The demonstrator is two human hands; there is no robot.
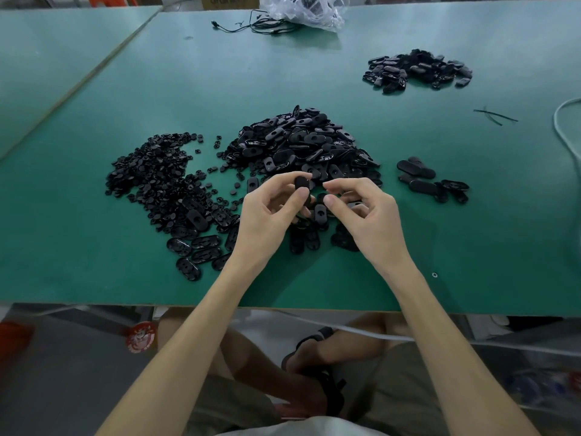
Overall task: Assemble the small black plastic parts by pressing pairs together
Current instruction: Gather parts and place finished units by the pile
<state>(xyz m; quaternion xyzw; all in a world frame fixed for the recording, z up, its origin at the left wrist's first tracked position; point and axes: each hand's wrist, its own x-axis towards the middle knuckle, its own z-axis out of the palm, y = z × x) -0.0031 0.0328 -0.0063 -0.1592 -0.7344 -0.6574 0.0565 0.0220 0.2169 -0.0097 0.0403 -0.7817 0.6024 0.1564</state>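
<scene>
Pinches light, stiff oval plate point(301, 183) by its edges in left hand point(270, 215); curls right hand point(364, 215) just beside, cannot tell round what.

Glossy black plastic parts point(301, 143) lie on a matt green table point(94, 247).

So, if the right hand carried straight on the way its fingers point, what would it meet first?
Probably the black oval part pinched in the left hand: the fingers of the right hand point leftward at it across a narrow gap. Depth is unclear, so they might pass just beside it.
</scene>
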